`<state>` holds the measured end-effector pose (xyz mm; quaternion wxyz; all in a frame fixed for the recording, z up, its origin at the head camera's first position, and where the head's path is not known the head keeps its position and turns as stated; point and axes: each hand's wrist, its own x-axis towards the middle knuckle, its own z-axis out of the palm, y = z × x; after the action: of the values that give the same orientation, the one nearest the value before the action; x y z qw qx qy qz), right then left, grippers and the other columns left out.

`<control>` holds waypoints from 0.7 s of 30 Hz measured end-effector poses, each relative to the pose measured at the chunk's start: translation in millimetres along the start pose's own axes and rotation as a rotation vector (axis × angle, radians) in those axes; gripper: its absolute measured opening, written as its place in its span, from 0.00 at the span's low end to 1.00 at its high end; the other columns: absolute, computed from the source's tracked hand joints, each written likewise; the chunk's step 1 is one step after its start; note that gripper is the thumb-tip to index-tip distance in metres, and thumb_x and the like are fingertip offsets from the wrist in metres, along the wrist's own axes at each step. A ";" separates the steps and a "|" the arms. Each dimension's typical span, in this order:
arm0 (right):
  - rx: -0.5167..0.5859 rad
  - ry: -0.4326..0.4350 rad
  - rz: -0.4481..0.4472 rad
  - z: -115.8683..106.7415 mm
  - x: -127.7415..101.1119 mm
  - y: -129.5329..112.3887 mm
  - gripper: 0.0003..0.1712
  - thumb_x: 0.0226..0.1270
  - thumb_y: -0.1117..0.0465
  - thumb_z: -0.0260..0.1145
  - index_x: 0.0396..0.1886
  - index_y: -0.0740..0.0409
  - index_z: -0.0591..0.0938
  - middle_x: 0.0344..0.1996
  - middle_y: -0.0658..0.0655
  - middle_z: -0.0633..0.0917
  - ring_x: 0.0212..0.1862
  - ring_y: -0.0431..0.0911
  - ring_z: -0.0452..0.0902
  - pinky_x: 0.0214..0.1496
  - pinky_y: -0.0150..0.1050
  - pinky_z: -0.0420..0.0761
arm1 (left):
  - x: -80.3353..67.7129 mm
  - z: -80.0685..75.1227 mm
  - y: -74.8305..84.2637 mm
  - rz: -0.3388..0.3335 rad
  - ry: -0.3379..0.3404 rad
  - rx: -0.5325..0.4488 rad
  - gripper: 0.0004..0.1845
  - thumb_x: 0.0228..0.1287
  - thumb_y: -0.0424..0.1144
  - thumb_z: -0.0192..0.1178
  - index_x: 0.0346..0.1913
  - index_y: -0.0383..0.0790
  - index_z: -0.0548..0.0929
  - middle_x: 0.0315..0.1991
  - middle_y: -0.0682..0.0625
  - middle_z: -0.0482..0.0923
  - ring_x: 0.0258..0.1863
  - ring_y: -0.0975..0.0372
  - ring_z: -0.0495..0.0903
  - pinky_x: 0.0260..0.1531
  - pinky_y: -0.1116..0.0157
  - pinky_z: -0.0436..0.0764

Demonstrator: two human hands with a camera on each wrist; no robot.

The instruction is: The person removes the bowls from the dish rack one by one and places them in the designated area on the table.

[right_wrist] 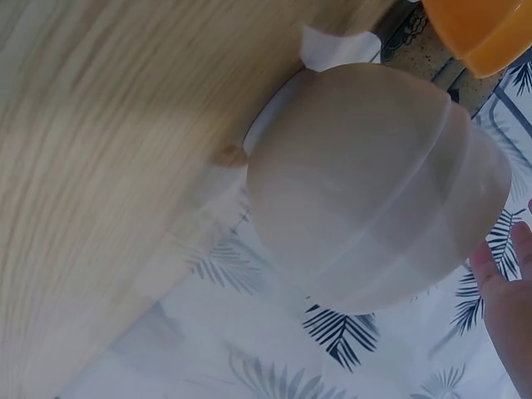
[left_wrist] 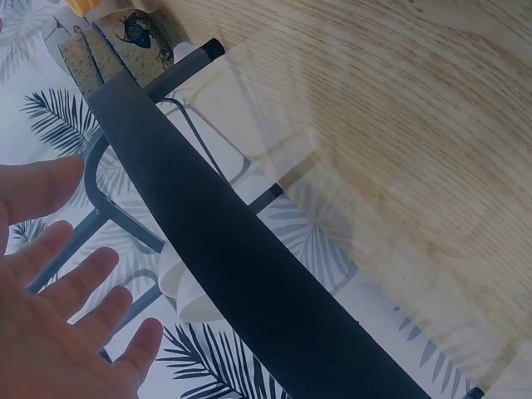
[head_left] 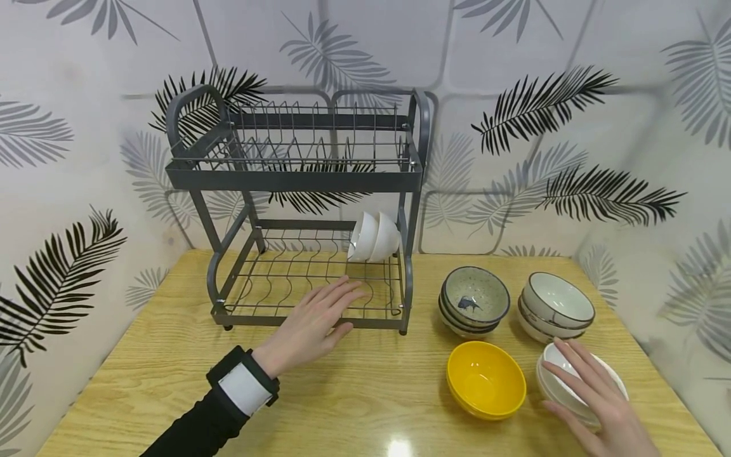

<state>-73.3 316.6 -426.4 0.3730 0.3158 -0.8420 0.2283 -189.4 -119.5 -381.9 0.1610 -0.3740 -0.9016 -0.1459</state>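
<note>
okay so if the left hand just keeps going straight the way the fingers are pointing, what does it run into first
Probably the two white bowls propped on edge at the right end of the dish rack's lower shelf. The left hand lies flat at the rack's front rail, fingers aimed up and right toward them. Depth is unclear, so it might pass beneath them.

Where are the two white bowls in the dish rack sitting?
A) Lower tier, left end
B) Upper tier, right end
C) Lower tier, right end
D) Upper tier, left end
C: the two white bowls stand on edge at the right end of the dish rack's lower tier; the upper tier holds nothing.
</note>
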 end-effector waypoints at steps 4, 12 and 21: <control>0.006 -0.027 0.020 2.9 3.4 -3.9 0.34 0.74 0.38 0.57 0.56 0.65 0.84 0.71 0.66 0.73 0.80 0.46 0.57 0.83 0.30 0.52 | -0.1 0.4 -0.3 -0.014 -0.009 -0.008 0.31 0.68 0.39 0.65 0.72 0.43 0.69 0.75 0.44 0.67 0.76 0.46 0.64 0.70 0.40 0.70; 0.062 -0.049 -0.012 13.7 15.1 -9.9 0.33 0.74 0.39 0.57 0.56 0.65 0.83 0.72 0.65 0.72 0.80 0.48 0.56 0.83 0.31 0.53 | 4.2 1.5 -1.6 -0.075 -0.039 -0.070 0.32 0.69 0.41 0.64 0.74 0.43 0.67 0.74 0.44 0.67 0.77 0.46 0.62 0.70 0.39 0.69; 0.130 -0.049 -0.070 27.8 28.1 -16.7 0.31 0.76 0.43 0.58 0.56 0.68 0.82 0.73 0.65 0.71 0.80 0.48 0.56 0.83 0.32 0.52 | 15.8 0.5 -5.3 -0.170 -0.055 -0.195 0.33 0.70 0.41 0.63 0.75 0.42 0.66 0.76 0.41 0.65 0.76 0.44 0.62 0.72 0.37 0.65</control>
<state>-89.6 277.6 -419.3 0.3387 0.3742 -0.8228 0.2614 -203.9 -113.0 -376.8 0.0858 -0.3139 -0.9157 -0.2358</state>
